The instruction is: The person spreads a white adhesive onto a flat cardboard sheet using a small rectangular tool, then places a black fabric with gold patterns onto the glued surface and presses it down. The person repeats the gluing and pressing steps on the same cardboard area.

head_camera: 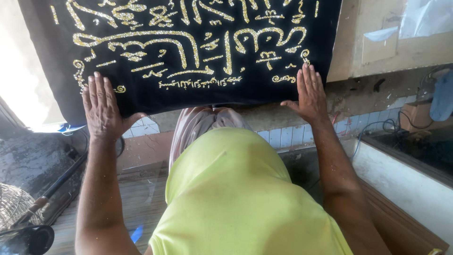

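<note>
Both hands lie flat and open on the black cloth (188, 97) with gold glitter lettering: the left hand (100, 107) is spread at the lower left edge with its thumb hooked under the rim, and the right hand (309, 92) is spread near the lower right corner, gripping nothing. This cloth lies stretched in front of the person, above the knees and the yellow shirt (236, 198). To do the smoothing well, I think the palms should press evenly and stay on the plain black parts, because rubbing over the glitter could loosen it.
</note>
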